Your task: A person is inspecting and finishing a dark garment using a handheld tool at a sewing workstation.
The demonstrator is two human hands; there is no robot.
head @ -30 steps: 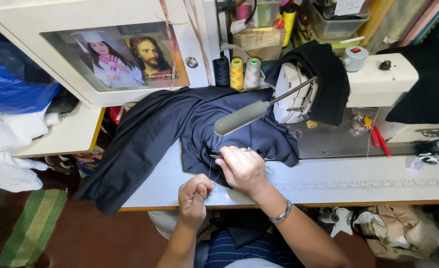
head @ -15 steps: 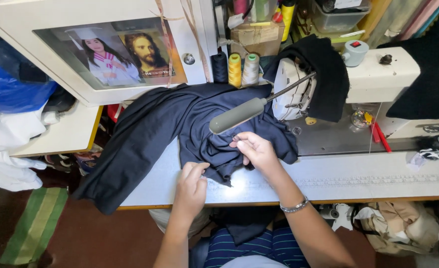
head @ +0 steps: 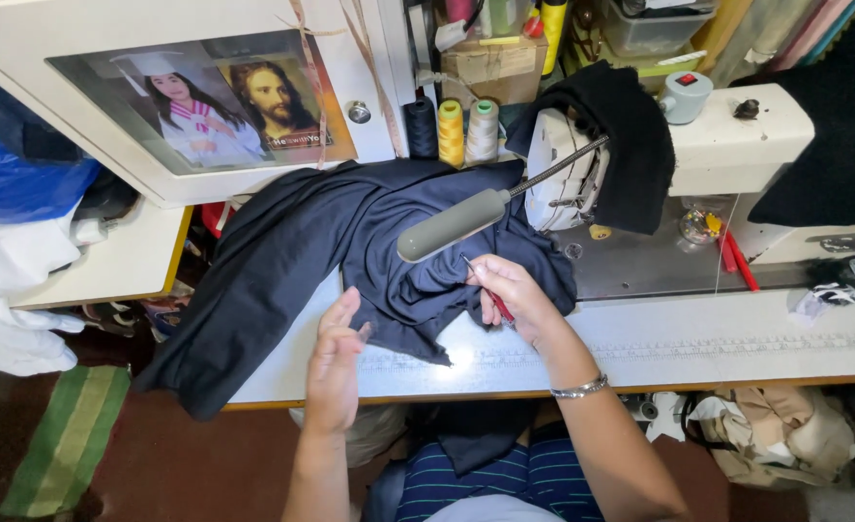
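The white surface [head: 698, 338] runs across the view, with a printed ruler strip along its near edge. Spread over its left part and hanging off the near-left edge lies a large dark navy garment [head: 292, 261], bunched into folds near the middle. To the right stands a white sewing machine [head: 727, 126] with a black cloth [head: 631, 135] draped over its head. Behind the garment is a white cabinet door [head: 157, 106] carrying a framed pair of pictures. A grey tube-shaped lamp [head: 452, 224] on a flexible neck reaches from the machine over the folds of the garment.

The right hand [head: 510, 295] rests on the bunched edge of the garment just under the lamp; its grip is closed on a small red-handled tool [head: 493, 300], apparently a seam ripper, whose thin tip points up toward the lamp. A silver bracelet [head: 580, 390] circles that wrist. The left hand [head: 336, 362] is at the near edge of the surface, just beside the garment's lower corner, with the fingers straight and together; its grip is released and holds nothing, though whether the fingertips touch the cloth I cannot tell.

Behind the garment three thread cones [head: 452, 130] stand in a row: black, yellow and pale green. A red pen-like stick [head: 732, 253] lies on the machine bed to the right.
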